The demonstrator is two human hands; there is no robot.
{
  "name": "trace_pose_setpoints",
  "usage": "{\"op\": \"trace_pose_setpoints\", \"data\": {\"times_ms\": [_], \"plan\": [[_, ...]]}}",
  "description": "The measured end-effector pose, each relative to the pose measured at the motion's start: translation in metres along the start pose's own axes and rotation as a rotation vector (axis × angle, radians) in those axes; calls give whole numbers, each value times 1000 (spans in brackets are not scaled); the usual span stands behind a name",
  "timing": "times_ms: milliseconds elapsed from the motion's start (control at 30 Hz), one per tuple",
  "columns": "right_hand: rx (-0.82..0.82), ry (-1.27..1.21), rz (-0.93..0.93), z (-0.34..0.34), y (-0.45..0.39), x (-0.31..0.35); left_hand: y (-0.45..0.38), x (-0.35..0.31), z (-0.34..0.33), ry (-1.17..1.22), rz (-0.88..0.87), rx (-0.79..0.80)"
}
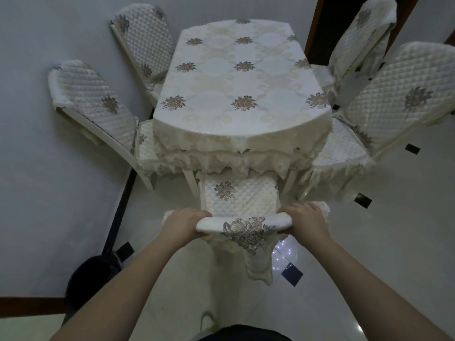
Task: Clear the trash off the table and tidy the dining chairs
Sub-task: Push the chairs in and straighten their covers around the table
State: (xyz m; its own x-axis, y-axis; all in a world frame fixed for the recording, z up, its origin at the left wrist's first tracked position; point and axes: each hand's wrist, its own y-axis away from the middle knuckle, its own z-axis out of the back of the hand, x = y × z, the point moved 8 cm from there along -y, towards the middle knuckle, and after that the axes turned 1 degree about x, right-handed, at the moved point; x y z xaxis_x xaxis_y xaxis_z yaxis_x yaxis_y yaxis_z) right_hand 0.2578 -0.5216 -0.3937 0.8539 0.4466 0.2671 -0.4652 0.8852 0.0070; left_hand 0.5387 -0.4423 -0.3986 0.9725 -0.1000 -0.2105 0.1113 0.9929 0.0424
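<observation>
A dining table under a cream floral cloth stands ahead of me. At its near end is a dining chair with a quilted cream cover, its seat partly under the table's frill. My left hand grips the left end of this chair's padded top rail. My right hand grips the right end of the same rail. Both hands are closed around the fabric-covered backrest.
Two covered chairs stand along the table's left side and two more along its right. A dark bin sits on the floor at lower left. Pale glossy tiles with small black insets surround the table.
</observation>
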Motion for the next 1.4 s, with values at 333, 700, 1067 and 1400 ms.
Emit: {"op": "trace_pose_setpoints", "data": {"times_ms": [333,700,1067,1400], "plan": [[56,34,-66,7,-51,8,-45,29,13,45,-15,31],[26,37,-76,7,-77,14,-68,49,17,6,-7,111],[121,134,-146,-1,-70,-6,-70,29,-4,-39,-8,147],[159,155,-118,-7,-74,-11,-72,33,-7,-148,102,170]]}}
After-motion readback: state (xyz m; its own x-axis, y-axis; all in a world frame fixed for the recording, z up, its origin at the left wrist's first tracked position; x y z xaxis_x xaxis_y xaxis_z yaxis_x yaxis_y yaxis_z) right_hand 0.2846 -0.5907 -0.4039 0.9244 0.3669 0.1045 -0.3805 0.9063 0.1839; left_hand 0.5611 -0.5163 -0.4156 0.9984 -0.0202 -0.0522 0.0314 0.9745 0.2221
